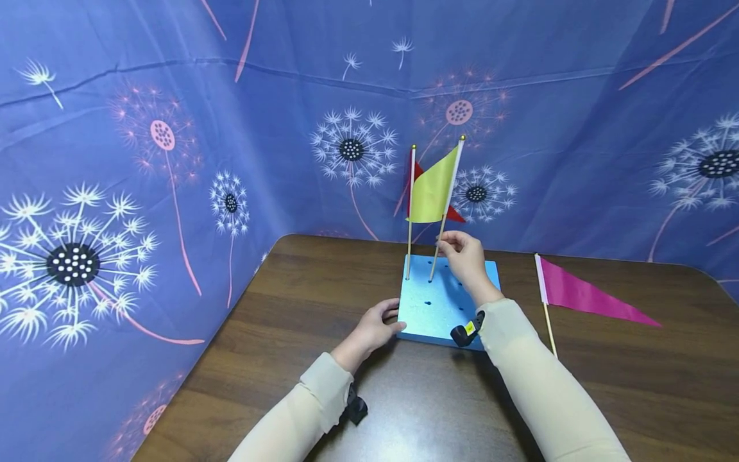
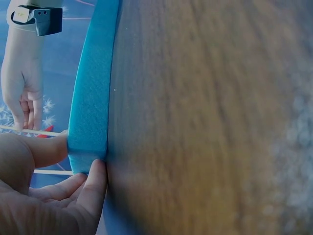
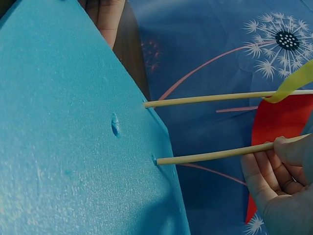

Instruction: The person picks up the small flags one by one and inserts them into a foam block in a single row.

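2 flags are standing in the blue board (image 1: 444, 305) right now, on a brown wooden table (image 1: 288, 321). Clock faces are centred on the board, 12 pointing away from the person. The red flag's (image 3: 281, 117) stick is in a hole at about 10 o'clock, and nobody's touching it. The yellow flag (image 1: 433, 192) is at about 11, tilted, its stick's lower end right at a hole; can't tell how deep it goes.

Right hand (image 1: 466, 260) has that yellow one's stick in a closed pinch, thumb against fingers, a bit above the board. Left hand (image 1: 372, 326) is at about 8 o'clock, gripping the board near its corner, thumb and fingers only as far apart as the corner between them.

The pink flag (image 1: 589, 292) lies on the table at roughly 3 o'clock, apart from the board. Behind everything hangs a blue cloth (image 1: 277, 128) with dandelions on it.
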The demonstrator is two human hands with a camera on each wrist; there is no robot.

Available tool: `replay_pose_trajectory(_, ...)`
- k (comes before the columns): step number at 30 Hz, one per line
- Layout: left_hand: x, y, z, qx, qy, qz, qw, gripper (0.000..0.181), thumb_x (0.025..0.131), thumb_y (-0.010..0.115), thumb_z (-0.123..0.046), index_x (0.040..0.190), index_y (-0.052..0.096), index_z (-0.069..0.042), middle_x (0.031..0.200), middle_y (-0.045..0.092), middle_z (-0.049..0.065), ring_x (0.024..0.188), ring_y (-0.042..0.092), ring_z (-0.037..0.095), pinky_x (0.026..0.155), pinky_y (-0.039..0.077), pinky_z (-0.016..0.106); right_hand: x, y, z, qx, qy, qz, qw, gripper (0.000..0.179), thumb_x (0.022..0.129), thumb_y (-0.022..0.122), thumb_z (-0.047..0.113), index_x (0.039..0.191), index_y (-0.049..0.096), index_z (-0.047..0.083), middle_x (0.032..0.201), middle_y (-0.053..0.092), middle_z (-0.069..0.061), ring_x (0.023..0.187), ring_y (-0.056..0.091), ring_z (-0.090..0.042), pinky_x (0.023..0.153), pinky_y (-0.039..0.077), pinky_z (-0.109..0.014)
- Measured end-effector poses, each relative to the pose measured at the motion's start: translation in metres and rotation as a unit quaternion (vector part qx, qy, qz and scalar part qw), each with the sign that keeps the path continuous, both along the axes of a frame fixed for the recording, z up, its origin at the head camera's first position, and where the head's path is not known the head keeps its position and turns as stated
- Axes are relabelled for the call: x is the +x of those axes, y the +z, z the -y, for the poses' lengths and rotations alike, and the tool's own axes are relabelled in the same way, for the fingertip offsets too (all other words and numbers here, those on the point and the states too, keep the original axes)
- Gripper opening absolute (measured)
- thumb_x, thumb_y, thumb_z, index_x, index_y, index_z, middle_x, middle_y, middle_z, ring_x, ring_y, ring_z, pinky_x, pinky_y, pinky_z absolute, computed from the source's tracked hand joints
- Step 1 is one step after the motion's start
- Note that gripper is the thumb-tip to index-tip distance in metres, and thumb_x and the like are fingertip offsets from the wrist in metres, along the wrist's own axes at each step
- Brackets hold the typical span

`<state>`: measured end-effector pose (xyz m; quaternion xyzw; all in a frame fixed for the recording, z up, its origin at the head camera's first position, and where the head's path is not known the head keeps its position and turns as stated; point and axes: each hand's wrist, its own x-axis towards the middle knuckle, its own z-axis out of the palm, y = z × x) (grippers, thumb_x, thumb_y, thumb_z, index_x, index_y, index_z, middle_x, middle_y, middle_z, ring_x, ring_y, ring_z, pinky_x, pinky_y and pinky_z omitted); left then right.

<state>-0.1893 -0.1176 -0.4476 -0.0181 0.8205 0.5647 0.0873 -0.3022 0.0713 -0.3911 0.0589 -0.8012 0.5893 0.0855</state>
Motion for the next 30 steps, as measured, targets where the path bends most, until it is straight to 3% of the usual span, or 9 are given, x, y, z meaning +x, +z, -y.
replay_pose_trajectory(10,-0.001,0.001,0.001,-0.001,-0.003,-0.005,1.0000,0.050,0.089,0.067,-0.004,0.136,0.051,-0.003,0.129,0.061,0.016,0.123,0.055,0.029,0.099,0.048,0.038,0.002,-0.002,0.001,0.006,0.007,0.010,0.9999,0.020,0.098,0.056,0.009,0.111,0.064,-0.004,0.103,0.066,-0.022,0.092,0.066,-0.033,0.087,0.054,-0.046)
replay_pose_trajectory(22,0.001,0.000,0.000,0.005,-0.003,0.004,1.0000,0.051,0.090,0.067,-0.006,0.137,0.050,-0.004,0.130,0.060,0.014,0.125,0.053,0.030,0.104,0.044,0.042,0.003,-0.019,0.004,0.027,0.004,0.008,0.9996,0.023,0.098,0.057,0.011,0.113,0.064,-0.004,0.103,0.066,-0.022,0.094,0.066,-0.034,0.085,0.056,-0.044)
replay_pose_trajectory(30,0.001,0.000,0.000,0.001,0.001,0.008,1.0000,0.050,0.090,0.067,-0.006,0.137,0.051,-0.005,0.130,0.060,0.014,0.126,0.052,0.030,0.106,0.042,0.044,0.001,-0.022,0.008,0.037,-0.009,0.019,0.9991,0.023,0.099,0.055,0.014,0.115,0.064,0.000,0.105,0.066,-0.019,0.095,0.067,-0.031,0.084,0.056,-0.039)
